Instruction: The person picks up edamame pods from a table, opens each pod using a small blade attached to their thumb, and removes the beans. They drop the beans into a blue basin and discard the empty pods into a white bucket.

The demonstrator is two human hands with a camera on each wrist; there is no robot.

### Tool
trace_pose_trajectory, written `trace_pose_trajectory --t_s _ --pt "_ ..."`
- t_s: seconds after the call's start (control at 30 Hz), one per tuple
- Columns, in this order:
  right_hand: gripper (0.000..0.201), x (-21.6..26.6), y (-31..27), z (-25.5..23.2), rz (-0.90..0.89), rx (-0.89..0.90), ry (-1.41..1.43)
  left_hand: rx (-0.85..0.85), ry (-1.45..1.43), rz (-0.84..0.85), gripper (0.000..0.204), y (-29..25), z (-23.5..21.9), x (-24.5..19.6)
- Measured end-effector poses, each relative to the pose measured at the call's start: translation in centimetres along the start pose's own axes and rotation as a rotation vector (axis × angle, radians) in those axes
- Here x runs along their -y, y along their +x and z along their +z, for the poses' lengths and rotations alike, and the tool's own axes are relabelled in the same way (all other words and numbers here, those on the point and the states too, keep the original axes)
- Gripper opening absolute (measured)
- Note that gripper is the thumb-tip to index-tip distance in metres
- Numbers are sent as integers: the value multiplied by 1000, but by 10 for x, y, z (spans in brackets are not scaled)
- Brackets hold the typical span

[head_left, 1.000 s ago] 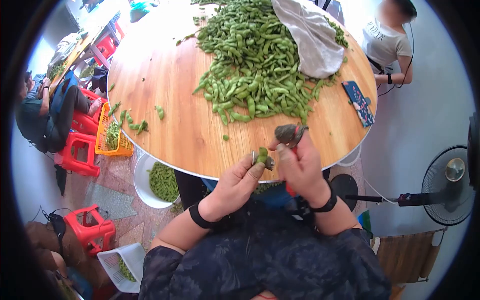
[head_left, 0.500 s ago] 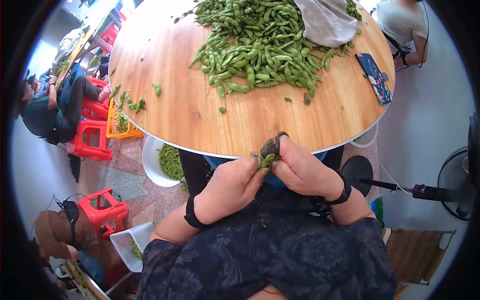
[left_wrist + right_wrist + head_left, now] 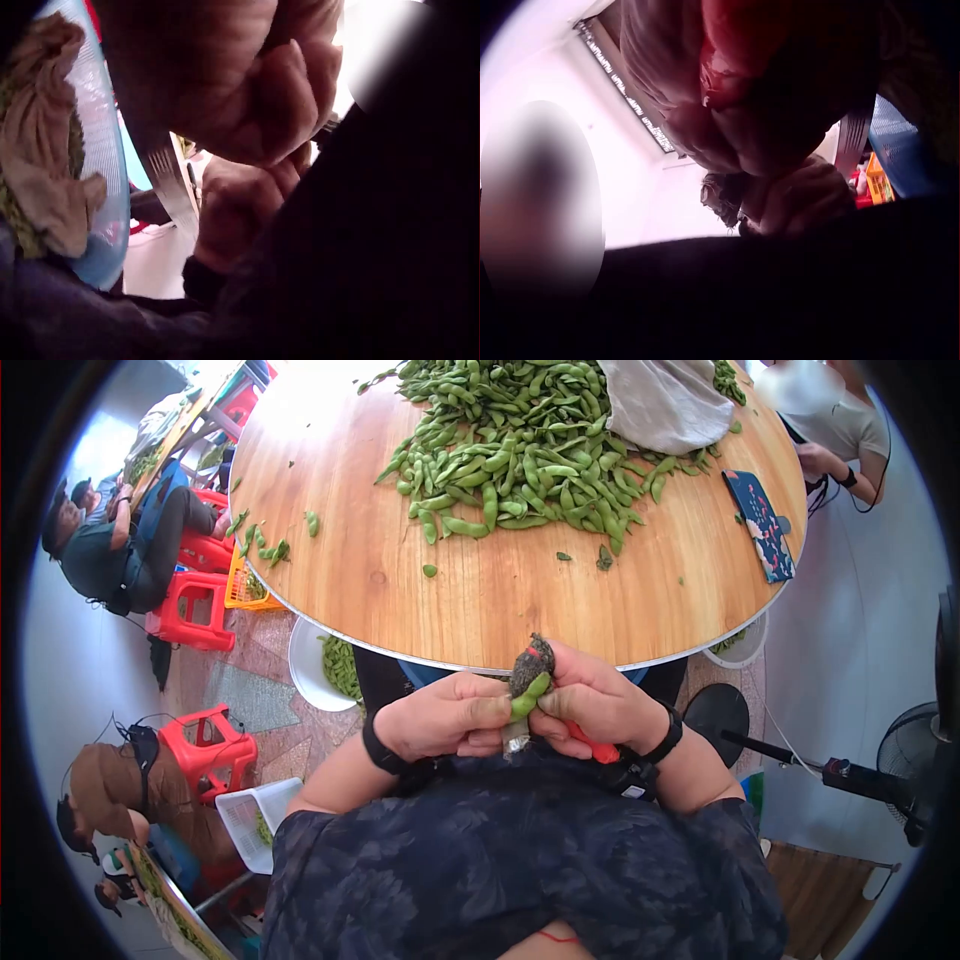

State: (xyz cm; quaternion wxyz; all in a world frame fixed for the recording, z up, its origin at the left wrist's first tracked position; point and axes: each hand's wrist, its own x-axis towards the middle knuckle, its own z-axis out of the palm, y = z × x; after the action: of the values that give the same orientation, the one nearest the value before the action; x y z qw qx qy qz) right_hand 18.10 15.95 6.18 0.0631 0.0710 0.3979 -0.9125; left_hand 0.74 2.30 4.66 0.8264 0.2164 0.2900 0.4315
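Observation:
Over the person's lap, just below the table's near edge, the left hand [image 3: 445,712] pinches a green soybean pod [image 3: 529,698] between thumb and finger. The right hand [image 3: 605,700] meets it from the other side, its thumb at the pod. Curled right fingers hold a red-handled tool [image 3: 594,745]; its working end is hidden. A dark, worn wrap [image 3: 530,668] covers a fingertip beside the pod. Below the pod, a silvery wrapped tip [image 3: 515,743] shows between the hands. In the right wrist view, the red handle [image 3: 742,37] lies inside the palm.
A large heap of pods [image 3: 510,450] lies on the round wooden table [image 3: 380,600], partly under a pale cloth [image 3: 670,410]. A patterned phone case [image 3: 760,525] is at the right. White tubs [image 3: 305,665], red stools [image 3: 192,610], a fan [image 3: 905,760] and seated people surround it.
Both hands have drawn back from above the table edge toward the lap and come together around the pod. The head view has shifted, so the table sits higher in it.

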Motion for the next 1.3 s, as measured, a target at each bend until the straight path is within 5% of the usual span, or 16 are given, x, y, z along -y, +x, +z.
trace_pose_trajectory --t_s 0.13,0.3,0.43,0.53,0.6,0.63,0.8,0.87,0.9,1.07,1.13,1.27,1.3 --pt "21 2 -5 -2 13 -8 101 104 -141 149 35 13 -3 15" --pt "18 2 -19 1 -74 -195 -394 -193 287 254 33 14 17 14" --pt "16 -10 -19 6 -66 -239 -309 -220 397 232 28 11 16 21" --pt "14 -18 -14 12 -133 -358 -406 -435 678 464 19 7 20 25" --pt "13 -24 -8 17 -124 -382 -352 -629 1385 733 19 1 19 23" --pt "13 -26 -5 20 -130 -386 -350 -620 1558 728 24 -5 13 22" --pt "11 -18 13 32 -155 -406 -339 -582 1459 821 20 -9 10 12" --pt "11 -11 20 33 -143 -424 -351 -647 528 369 30 -12 13 5" --pt "11 -7 24 34 -124 -447 -352 -641 502 407 39 -12 17 4" --pt "14 10 18 30 -139 -550 -496 -569 749 521 31 -12 -1 11" --pt "22 16 19 31 -200 -568 -623 -652 1241 792 27 -10 3 8" --pt "24 5 29 24 -169 -378 -547 -597 1283 749 22 -11 -7 10" --pt "24 2 31 20 -197 -345 -552 -516 1044 669 24 -11 -7 12"
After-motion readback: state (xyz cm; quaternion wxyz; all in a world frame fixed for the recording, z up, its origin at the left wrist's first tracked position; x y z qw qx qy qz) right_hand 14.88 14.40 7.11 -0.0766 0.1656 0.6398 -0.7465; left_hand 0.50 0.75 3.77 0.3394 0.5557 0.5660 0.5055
